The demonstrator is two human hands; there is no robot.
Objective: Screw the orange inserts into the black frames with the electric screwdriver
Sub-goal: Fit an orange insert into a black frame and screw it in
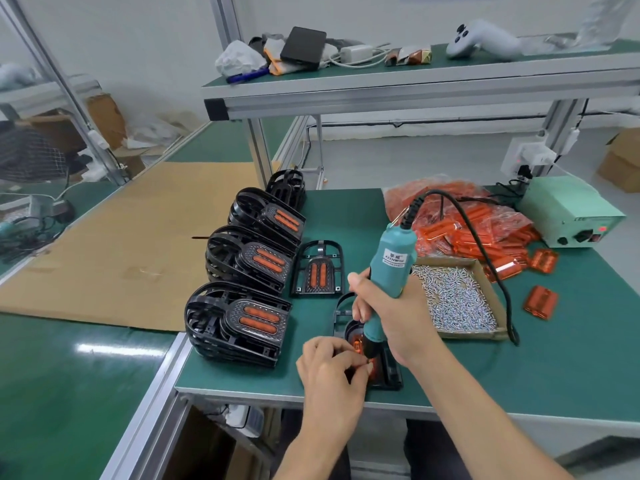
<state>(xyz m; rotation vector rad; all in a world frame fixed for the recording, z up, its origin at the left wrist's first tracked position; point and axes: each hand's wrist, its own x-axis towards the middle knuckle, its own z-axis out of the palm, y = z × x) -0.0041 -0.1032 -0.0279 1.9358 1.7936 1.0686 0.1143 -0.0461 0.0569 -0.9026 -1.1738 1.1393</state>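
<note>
Two hands screwing an orange insert into a black frame near the tabletop's front edge.

The right hand (398, 313) grips the teal electric screwdriver (388, 278), tip down on the orange insert (356, 341) in the black frame (389, 375); the left hand (332, 368) pinches beside the tip. One finished frame (317, 270) lies behind, with four black stacks (239, 323) along the left edge. The screw tray (457, 299) and bag of inserts (460, 216) crowd the right.
</note>
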